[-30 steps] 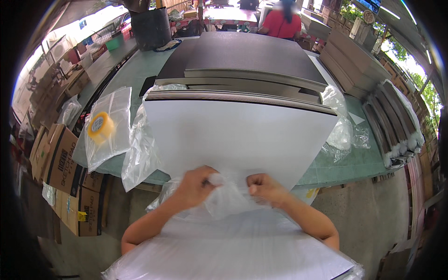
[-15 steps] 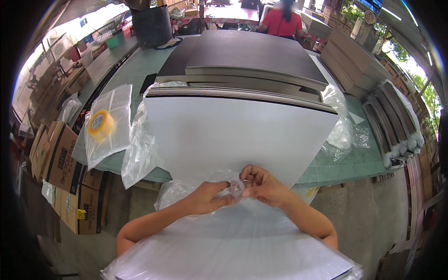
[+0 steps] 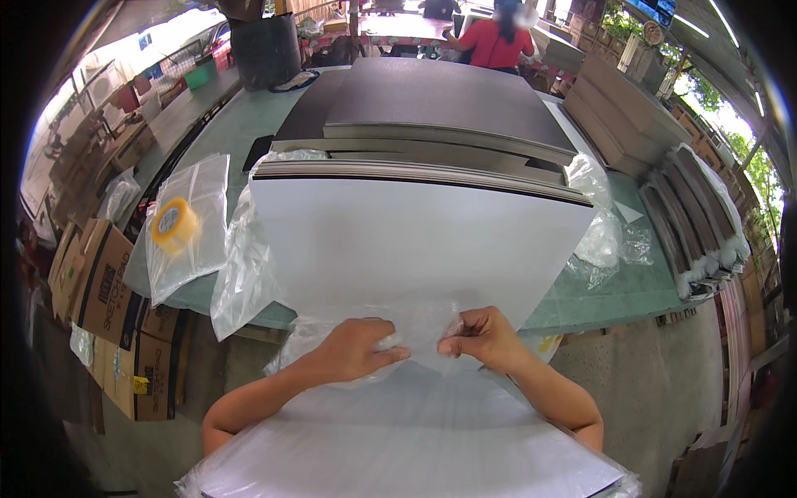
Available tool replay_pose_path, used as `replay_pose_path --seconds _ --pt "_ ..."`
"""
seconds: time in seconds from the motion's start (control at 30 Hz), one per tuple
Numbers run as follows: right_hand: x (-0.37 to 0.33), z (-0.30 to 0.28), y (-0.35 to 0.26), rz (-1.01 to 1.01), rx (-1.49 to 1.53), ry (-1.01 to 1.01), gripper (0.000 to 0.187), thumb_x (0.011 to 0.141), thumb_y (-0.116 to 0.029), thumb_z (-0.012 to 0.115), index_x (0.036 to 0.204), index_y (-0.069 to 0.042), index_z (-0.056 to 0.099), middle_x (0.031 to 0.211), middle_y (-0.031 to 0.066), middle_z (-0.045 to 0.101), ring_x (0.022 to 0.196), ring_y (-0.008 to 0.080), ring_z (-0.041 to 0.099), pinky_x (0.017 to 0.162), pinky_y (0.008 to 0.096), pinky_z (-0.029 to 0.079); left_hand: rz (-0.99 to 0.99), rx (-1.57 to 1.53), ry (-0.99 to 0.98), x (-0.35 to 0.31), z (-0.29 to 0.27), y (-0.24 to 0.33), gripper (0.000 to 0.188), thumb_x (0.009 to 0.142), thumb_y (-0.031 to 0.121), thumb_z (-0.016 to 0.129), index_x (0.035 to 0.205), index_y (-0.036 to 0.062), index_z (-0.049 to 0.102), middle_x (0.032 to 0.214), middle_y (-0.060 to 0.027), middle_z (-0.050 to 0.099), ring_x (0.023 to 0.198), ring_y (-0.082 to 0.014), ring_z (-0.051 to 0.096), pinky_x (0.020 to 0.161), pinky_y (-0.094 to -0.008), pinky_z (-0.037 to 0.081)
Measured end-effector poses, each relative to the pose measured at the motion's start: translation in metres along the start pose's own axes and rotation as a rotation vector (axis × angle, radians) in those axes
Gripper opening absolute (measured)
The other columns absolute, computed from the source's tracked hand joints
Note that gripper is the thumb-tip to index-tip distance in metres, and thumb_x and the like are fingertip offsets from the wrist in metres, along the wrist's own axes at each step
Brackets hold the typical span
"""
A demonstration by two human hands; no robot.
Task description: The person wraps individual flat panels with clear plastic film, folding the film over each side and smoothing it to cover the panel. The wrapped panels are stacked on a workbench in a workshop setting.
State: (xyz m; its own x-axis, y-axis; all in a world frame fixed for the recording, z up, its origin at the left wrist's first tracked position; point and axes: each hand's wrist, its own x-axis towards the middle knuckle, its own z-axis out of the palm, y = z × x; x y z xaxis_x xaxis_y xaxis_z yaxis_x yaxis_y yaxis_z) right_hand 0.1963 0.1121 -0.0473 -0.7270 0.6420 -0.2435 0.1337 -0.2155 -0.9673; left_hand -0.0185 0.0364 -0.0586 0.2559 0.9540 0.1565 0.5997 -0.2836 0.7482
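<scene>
The clear plastic film [image 3: 425, 324] lay bunched between your two hands, just in front of the lower part of the white-faced boards [image 3: 423, 241]; it was thin, see-through and wrinkled, with pale glints along its folds. Your right hand [image 3: 481, 339] had thumb and forefinger together, pinched on the film, the other fingers curled in. Your left hand [image 3: 365, 347] was half curled against it, thumb standing a little apart from the forefinger; you could not tell from this view how firmly the hidden fingers gripped. Nearest you, between your forearms, was a broad white pack [image 3: 398, 452] in glossy clear wrapping. Just beyond your hands, the white-faced boards blocked part of the green table [image 3: 602, 303], with crumpled plastic [image 3: 602, 232] near their right side. On the left, a yellow tape roll [image 3: 188, 224] rested on a flat clear bag [image 3: 209, 189]. Behind the boards lay a stack of dark boards [image 3: 448, 95], and wrapped bundles [image 3: 696, 220] lined the table's right edge. Brown cartons [image 3: 106, 282] stood low on the left, and a person in a red top [image 3: 494, 46] was well apart at the back.
</scene>
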Motion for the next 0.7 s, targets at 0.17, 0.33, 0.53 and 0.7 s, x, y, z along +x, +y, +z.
replay_pose_path --seconds 0.17,0.33,0.53,0.7 --pt "0.015 0.023 0.007 -0.089 -0.03 -0.025 0.028 0.07 -0.024 0.069 0.06 -0.005 0.05 0.059 -0.0014 0.048 0.054 0.006 0.043 0.045 0.022 0.033 -0.063 -0.219 -0.127 0.013 -0.015 0.036 0.029 0.073 0.026 0.063 0.07 -0.0007 0.053 0.06 -0.011 0.05 0.054 -0.0204 0.047 0.051 -0.0305 0.037" --pt "0.011 0.016 0.006 -0.161 0.57 0.055 0.033 0.077 -0.029 0.061 0.057 -0.007 0.046 0.057 -0.0006 0.045 0.05 0.0079 0.039 0.042 0.0224 0.03 -0.05 0.038 0.108 -0.013 -0.028 -0.013 0.022 0.072 0.02 0.063 0.07 0.0002 0.054 0.062 -0.0096 0.053 0.052 -0.0177 0.048 0.05 -0.0312 0.039" --pt "-0.006 -0.004 0.002 -0.198 0.177 0.013 0.025 0.076 -0.027 0.061 0.066 -0.005 0.056 0.071 0.0049 0.053 0.065 0.0117 0.05 0.053 0.0243 0.04 -0.211 0.053 0.846 -0.061 -0.117 -0.031 0.024 0.074 0.02 0.06 0.087 0.0013 0.052 0.077 -0.0098 0.054 0.061 -0.0161 0.053 0.057 -0.0285 0.044" --pt "-0.013 0.022 -0.046 -0.876 -0.349 -0.076 0.038 0.065 -0.023 0.072 0.093 -0.004 0.053 0.091 0.0133 0.055 0.083 0.0201 0.053 0.069 0.029 0.042 0.059 0.206 -0.371 -0.011 -0.014 0.053 0.044 0.078 0.039 0.056 0.1 0.0013 0.048 0.081 -0.0153 0.057 0.067 -0.0284 0.058 0.06 -0.0373 0.045"
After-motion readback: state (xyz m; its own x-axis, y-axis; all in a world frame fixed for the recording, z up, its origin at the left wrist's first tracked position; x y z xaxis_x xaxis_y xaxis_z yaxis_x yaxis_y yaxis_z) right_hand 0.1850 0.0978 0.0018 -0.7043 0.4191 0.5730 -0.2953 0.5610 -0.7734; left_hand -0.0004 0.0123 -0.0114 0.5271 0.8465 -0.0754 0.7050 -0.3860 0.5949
